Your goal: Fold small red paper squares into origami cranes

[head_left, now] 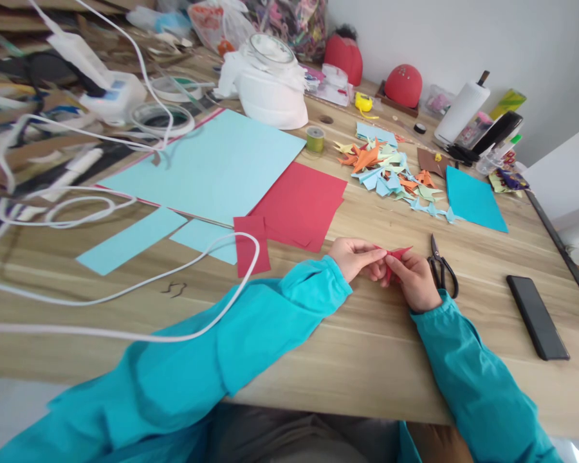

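Between my two hands is a small piece of folded red paper [399, 252], its pointed tip sticking out to the upper right. My left hand [356, 257] pinches its left part between thumb and fingers. From the other side my right hand [413, 278] grips it, thumb on top. The fingers cover much of the paper, so its full shape is hidden. Black-handled scissors [442, 267] lie just right of my right hand. Red paper sheets [299, 202] and a small red strip [251, 247] lie to the left of my hands.
Folded paper figures [381, 168] in several colours lie in a heap beyond my hands. Light blue sheets [212, 164] cover the left, and a white cable [139, 337] loops across my left sleeve. A phone [538, 316] lies right; a blue sheet [476, 199] is behind it.
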Available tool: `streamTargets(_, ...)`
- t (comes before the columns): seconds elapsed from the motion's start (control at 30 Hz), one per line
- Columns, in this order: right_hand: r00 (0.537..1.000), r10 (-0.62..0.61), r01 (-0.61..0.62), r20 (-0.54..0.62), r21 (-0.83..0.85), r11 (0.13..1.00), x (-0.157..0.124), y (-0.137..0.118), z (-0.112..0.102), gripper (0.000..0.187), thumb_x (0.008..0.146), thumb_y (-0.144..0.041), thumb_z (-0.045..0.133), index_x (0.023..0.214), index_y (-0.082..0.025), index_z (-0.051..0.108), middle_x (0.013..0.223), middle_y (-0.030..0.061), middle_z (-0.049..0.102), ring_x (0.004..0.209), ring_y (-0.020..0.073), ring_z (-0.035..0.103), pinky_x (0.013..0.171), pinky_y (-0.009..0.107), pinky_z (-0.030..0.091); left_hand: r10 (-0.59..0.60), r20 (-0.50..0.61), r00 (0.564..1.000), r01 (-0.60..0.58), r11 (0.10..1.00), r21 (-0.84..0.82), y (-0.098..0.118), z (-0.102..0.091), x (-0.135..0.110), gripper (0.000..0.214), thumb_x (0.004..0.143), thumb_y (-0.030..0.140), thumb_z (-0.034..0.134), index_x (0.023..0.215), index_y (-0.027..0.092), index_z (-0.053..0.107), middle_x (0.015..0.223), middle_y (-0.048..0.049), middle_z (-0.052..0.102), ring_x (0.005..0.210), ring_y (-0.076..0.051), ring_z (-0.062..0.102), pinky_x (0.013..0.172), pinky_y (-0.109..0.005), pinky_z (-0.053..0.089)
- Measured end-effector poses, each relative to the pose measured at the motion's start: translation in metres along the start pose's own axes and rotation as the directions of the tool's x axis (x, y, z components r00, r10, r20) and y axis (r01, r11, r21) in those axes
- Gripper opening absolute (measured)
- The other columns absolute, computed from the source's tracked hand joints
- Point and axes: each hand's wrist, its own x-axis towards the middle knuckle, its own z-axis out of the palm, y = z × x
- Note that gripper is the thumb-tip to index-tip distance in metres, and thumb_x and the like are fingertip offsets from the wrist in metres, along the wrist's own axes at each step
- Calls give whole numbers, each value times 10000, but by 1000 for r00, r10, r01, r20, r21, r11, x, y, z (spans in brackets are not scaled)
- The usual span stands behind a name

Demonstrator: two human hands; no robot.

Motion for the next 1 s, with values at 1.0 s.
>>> streamTargets(1.0,997,72,-72,0,104,992,0,2,-4,253,797,-354,598,679,-133,626,614,41,662,462,118,582,440,229,428,42,-128,991,-29,994,105,5,0,3,374,809,413,519,623,91,559,490,-3,555,359,-100,540,355,-215,454)
